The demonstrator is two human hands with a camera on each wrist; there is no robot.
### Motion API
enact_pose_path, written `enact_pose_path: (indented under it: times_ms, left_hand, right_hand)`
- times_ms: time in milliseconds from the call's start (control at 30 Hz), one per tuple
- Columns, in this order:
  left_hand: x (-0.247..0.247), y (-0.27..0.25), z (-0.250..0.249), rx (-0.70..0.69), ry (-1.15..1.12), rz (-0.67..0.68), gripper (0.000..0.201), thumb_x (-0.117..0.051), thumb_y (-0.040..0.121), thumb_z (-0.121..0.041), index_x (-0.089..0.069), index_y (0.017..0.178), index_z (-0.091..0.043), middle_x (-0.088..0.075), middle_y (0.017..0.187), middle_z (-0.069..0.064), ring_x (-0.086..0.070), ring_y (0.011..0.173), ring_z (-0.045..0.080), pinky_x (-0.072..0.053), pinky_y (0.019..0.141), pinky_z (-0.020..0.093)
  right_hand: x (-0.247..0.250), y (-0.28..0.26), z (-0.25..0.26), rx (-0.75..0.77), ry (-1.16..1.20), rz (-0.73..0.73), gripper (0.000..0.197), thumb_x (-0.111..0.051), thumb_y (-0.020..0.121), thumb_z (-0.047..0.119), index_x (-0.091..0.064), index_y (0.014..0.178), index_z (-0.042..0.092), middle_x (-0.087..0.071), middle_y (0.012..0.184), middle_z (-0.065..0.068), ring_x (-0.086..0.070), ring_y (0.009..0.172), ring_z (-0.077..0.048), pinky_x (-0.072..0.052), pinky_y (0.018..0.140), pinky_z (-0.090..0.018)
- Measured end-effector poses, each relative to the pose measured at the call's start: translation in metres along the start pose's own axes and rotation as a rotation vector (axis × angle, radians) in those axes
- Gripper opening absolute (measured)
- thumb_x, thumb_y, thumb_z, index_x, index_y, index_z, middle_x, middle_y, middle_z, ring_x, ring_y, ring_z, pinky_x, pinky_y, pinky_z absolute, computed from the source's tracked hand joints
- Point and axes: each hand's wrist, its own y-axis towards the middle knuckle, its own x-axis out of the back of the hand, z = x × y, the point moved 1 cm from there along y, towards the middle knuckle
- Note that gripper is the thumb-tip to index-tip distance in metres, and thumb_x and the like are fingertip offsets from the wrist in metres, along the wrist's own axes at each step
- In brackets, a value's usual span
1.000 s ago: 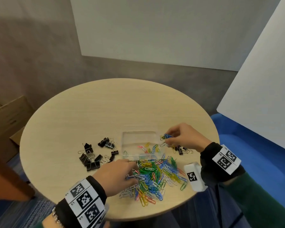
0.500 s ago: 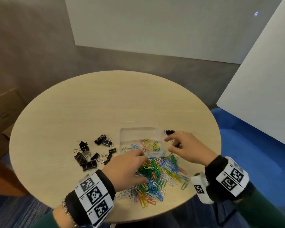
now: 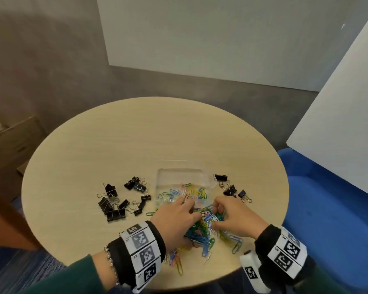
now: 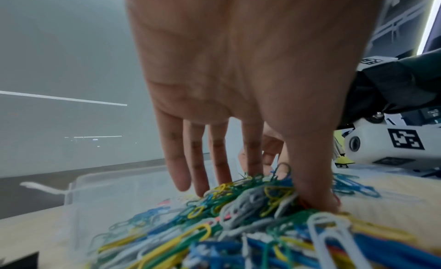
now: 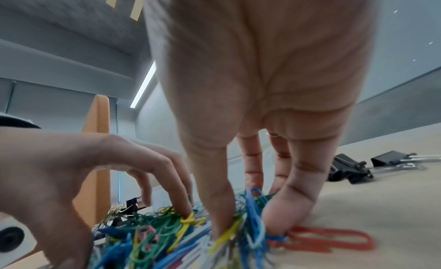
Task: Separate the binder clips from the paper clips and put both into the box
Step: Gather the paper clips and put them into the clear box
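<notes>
Both hands, left hand [image 3: 177,217] and right hand [image 3: 235,216], are gathering the coloured paper clip pile [image 3: 207,232] on the table [image 3: 136,145], fingers curling around it; next judged: lifting it into the clear box [image 3: 185,183]; black binder clips [image 3: 119,200] are lying beside

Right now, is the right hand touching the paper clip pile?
Touching. The right wrist view shows the right hand with thumb and fingers dug into the paper clip pile.

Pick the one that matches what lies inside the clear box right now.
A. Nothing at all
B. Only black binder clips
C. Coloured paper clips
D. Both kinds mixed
C. The head view shows only coloured paper clips in the clear box; the black binder clips lie on the table to either side of it.
</notes>
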Motion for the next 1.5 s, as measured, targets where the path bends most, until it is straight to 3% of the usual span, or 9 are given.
enact_pose_path:
  times_ms: [167,333,467,633,767,933,1033,1267,1500]
  left_hand:
    - [0.003,-0.001,-0.002,-0.01,-0.013,-0.034,0.035,-0.055,0.092,-0.017,-0.046,0.126,-0.014,-0.044,0.119,0.011,-0.049,0.106,0.031,-0.052,0.076,0.047]
    - [0.001,0.002,0.001,-0.016,-0.07,-0.042,0.028,-0.052,0.094,-0.015,-0.05,0.122,-0.012,-0.048,0.114,0.011,-0.054,0.099,0.032,-0.052,0.078,0.047]
    - [0.001,0.002,0.006,-0.006,-0.119,-0.064,0.028,-0.05,0.092,-0.006,-0.051,0.12,-0.013,-0.051,0.111,0.01,-0.057,0.096,0.032,-0.052,0.076,0.046]
    - [0.007,0.001,0.01,0.019,-0.163,-0.069,0.027,-0.05,0.092,-0.012,-0.051,0.119,-0.014,-0.053,0.115,0.007,-0.055,0.1,0.03,-0.047,0.077,0.042]
    - [0.005,0.002,0.018,0.011,-0.259,-0.118,0.023,-0.057,0.089,-0.018,-0.054,0.112,-0.02,-0.055,0.113,0.001,-0.055,0.1,0.024,-0.045,0.078,0.036]
    - [0.006,-0.002,0.025,-0.006,-0.436,-0.208,0.022,-0.065,0.086,-0.026,-0.057,0.106,-0.022,-0.055,0.107,-0.006,-0.049,0.09,0.01,-0.033,0.07,0.019]
    - [0.006,-0.006,0.03,-0.003,-0.531,-0.263,0.019,-0.068,0.084,-0.028,-0.058,0.099,-0.024,-0.054,0.098,-0.011,-0.044,0.081,0.003,-0.036,0.067,0.014]
    - [0.004,-0.013,0.04,0.047,-0.76,-0.361,0.015,-0.071,0.081,-0.023,-0.06,0.089,-0.026,-0.06,0.09,-0.016,-0.055,0.086,0.002,-0.053,0.075,0.028]
    - [0.019,-0.012,0.043,0.072,-0.845,-0.392,0.019,-0.075,0.078,-0.031,-0.063,0.09,-0.021,-0.064,0.089,-0.013,-0.06,0.084,0.005,-0.054,0.071,0.029]
  right_hand:
    - [0.005,0.004,-0.006,-0.014,0.066,-0.034,0.012,-0.068,0.082,0.022,-0.06,0.091,0.024,-0.061,0.092,0.004,-0.053,0.065,-0.003,-0.037,0.055,-0.016]
    - [0.02,0.003,-0.011,-0.018,0.124,-0.025,0.013,-0.07,0.081,0.017,-0.063,0.079,0.028,-0.067,0.079,0.006,-0.061,0.062,-0.005,-0.045,0.06,-0.019]
    - [0.036,0.007,-0.01,-0.003,0.238,0.008,0.007,-0.07,0.083,0.011,-0.068,0.083,0.018,-0.073,0.072,-0.002,-0.071,0.063,-0.013,-0.059,0.071,-0.032]
    - [0.056,0.025,0.006,0.07,0.332,-0.059,0.006,-0.069,0.082,0.009,-0.068,0.084,0.015,-0.073,0.072,-0.002,-0.071,0.066,-0.015,-0.053,0.06,-0.023]
    - [0.053,0.042,0.021,0.171,0.35,-0.117,0.011,-0.067,0.084,0.014,-0.071,0.088,0.024,-0.074,0.088,0.004,-0.071,0.08,-0.01,-0.057,0.079,-0.031]
    - [0.04,0.043,0.023,0.261,0.315,-0.072,0.017,-0.061,0.091,0.018,-0.071,0.101,0.027,-0.069,0.107,0.013,-0.064,0.101,0.002,-0.053,0.093,-0.026]
    - [0.037,0.034,0.017,0.274,0.338,-0.172,0.017,-0.06,0.091,0.017,-0.072,0.101,0.025,-0.067,0.114,0.012,-0.06,0.108,0.003,-0.049,0.096,-0.02]
    - [0.023,0.011,0.005,0.289,0.348,-0.25,0.014,-0.062,0.09,0.018,-0.073,0.096,0.025,-0.069,0.099,0.015,-0.063,0.092,0.001,-0.05,0.077,-0.012]
    - [0.023,0.012,0.008,0.283,0.365,-0.221,0.012,-0.063,0.09,0.022,-0.072,0.096,0.026,-0.07,0.096,0.015,-0.063,0.09,0.002,-0.051,0.078,-0.013]
